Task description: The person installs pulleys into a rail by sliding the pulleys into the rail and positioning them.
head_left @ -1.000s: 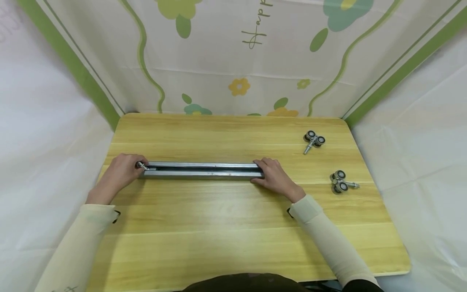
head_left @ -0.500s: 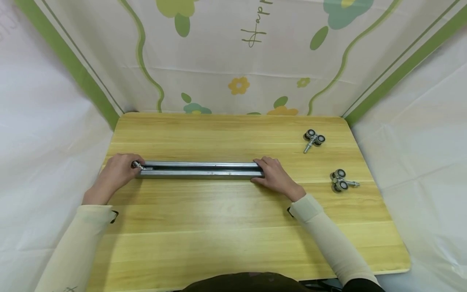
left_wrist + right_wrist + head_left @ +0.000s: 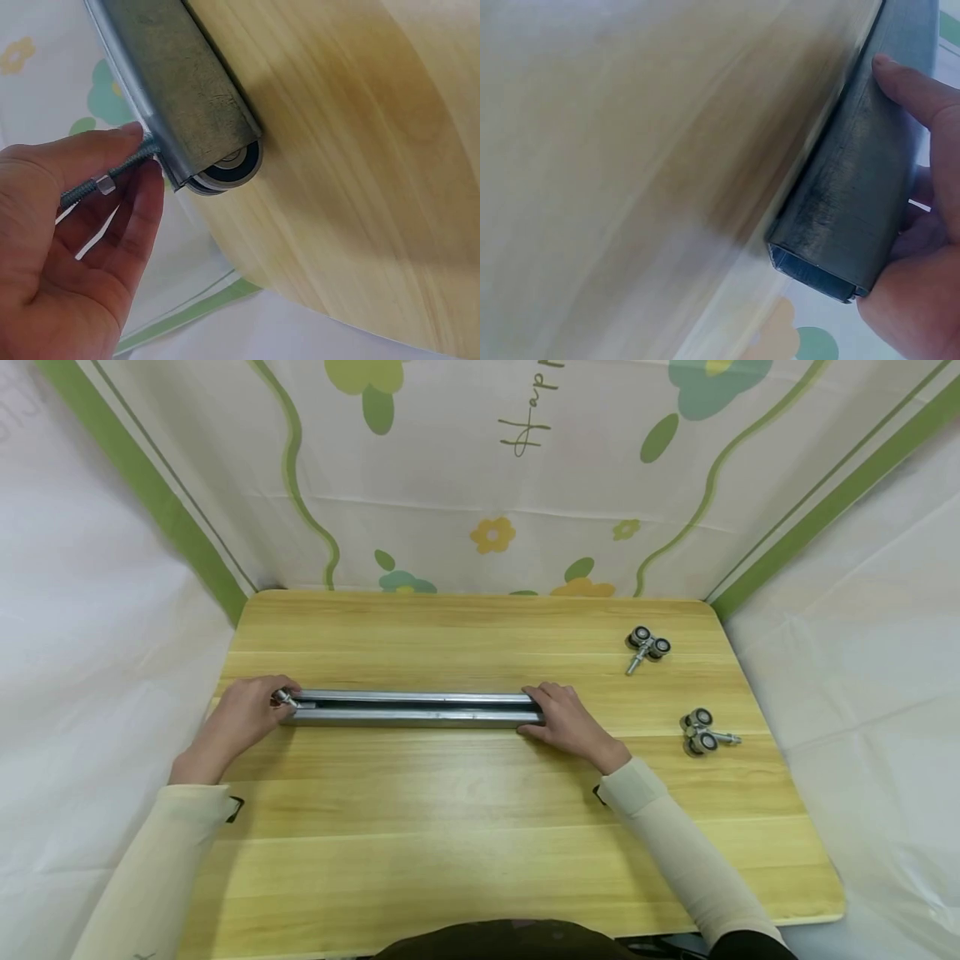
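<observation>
A grey metal channel track (image 3: pixel 420 720) lies across the table with its slot facing up. At its left end my left hand (image 3: pixel 243 714) pinches the threaded bolt of a roller trolley (image 3: pixel 285 697) between thumb and fingers. In the left wrist view a wheel (image 3: pixel 238 166) of this trolley sticks partly out of the track's end, its remainder hidden inside. My right hand (image 3: pixel 566 724) grips the track's right end, thumb on the near side and fingers on the far side. The right wrist view shows the track's open end (image 3: pixel 814 277) beside the palm.
Two more roller trolleys lie on the right of the wooden table (image 3: pixel 465 827): one at the back (image 3: pixel 647 647), one farther forward (image 3: pixel 702 735) with its bolt pointing right. A flowered cloth (image 3: pixel 420 468) hangs behind the table, with white sheets on both sides.
My left hand has shifted slightly left with the trolley's bolt over the past second. The right hand and the loose trolleys hold their places.
</observation>
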Motion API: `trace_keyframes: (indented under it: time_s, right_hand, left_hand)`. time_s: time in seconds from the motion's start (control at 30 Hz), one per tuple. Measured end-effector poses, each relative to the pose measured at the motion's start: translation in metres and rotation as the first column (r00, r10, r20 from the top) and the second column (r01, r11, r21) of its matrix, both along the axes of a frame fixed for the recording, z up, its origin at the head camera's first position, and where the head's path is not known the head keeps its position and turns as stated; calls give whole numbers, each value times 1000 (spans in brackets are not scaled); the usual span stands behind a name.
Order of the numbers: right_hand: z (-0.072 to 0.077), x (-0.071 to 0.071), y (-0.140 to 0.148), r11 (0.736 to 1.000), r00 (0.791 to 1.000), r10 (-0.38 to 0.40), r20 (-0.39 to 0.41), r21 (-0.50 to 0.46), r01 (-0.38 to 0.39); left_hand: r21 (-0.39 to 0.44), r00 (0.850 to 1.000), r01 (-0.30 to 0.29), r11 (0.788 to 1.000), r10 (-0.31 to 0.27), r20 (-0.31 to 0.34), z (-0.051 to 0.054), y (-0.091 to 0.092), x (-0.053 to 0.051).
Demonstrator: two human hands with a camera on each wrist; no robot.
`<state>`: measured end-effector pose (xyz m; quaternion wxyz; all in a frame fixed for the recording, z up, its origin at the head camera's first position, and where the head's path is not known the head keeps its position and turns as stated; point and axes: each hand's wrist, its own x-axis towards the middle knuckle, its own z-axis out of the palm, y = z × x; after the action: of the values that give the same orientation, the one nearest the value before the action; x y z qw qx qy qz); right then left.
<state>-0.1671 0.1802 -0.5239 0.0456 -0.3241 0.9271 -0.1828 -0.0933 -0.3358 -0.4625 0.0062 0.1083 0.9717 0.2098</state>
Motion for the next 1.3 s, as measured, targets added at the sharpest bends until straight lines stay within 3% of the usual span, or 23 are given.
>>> trace_keyframes:
  time_s: [0.13,0.33,0.7,1.07,1.2,1.3]
  right_hand:
    - [3,1,0,1000,1000,1,14,14,-1]
    - [5,-1,3,1000,998,9,56,29,-11]
    - [16,-4,26,999,995,-2,100,47,-3]
    - [41,-4,86,999,1000,-28,11,31,28]
    - [48,-2,114,997,997,-63,-32,43,64]
    - [54,-1,135,992,993,-114,-17,56,115]
  left_hand:
    - [38,1000,-28,999,28,14,-2,-1,1]
    - [138,991,-104,985,90,103,-5,-6,-1]
    - [197,985,-93,976,62,161,-18,-15,-1]
    - [214,979,-94,972,52,197,-26,-18,-5]
    - [212,976,-97,972,51,212,-33,-19,-7]
    - [218,973,-104,970,54,223,-38,-20,-6]
